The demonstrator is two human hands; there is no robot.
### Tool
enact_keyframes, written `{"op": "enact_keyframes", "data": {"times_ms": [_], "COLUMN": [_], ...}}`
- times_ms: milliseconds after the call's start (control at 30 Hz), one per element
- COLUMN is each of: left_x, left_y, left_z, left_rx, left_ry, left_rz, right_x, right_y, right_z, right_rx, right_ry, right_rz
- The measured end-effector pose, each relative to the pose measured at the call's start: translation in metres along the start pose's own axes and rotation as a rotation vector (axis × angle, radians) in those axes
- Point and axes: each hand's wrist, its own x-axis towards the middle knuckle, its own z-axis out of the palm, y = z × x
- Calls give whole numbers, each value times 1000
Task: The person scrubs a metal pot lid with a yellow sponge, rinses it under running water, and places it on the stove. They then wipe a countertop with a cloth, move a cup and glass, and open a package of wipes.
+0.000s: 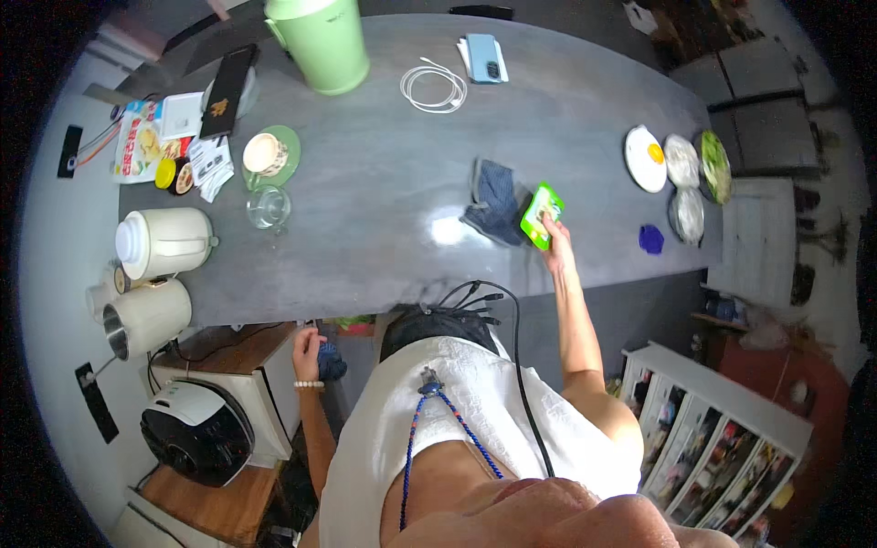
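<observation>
Over the grey table [356, 205], my right hand [556, 236] grips a bright green packet [536, 218] with the thumb on its printed face. Just left of the packet a crumpled dark blue cloth [495, 202] lies on the tabletop. My left hand [307, 346], with a beaded bracelet at its wrist, is below the table's near edge with its fingers curled. Whether anything is in it cannot be made out. A dark blue bundle [331, 362] is close beside it, lower than the table.
A glass cup [268, 207], a patterned cup [265, 154], a green jug [322, 48] and a cream kettle [164, 241] stand at the left. A coiled white cable [434, 89] and a phone [484, 58] lie at the far side. A plate with an egg [645, 159] is at the right.
</observation>
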Motion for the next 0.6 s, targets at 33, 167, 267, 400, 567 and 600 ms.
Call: {"op": "enact_keyframes", "data": {"times_ms": [33, 167, 267, 400, 567, 600], "left_x": [-10, -32, -38, -48, -75, -80], "left_y": [0, 1, 1, 5, -7, -8], "left_z": [3, 14, 18, 33, 52, 59], "left_rx": [-7, -3, 74, 13, 27, 45], "left_ry": [-30, -129, -153, -161, -156, -147], "left_rz": [-28, -87, -62, -39, -76, -61], "right_x": [-19, -95, -132, -174, -189, -188], "right_y": [4, 18, 26, 29, 13, 7], "right_z": [-21, -87, -114, -174, -246, -261], "right_rx": [64, 154, 213, 246, 221, 241], "right_ry": [38, 66, 140, 182, 432, 554], "right_rz": [-56, -159, -133, -137, -129, -127]}}
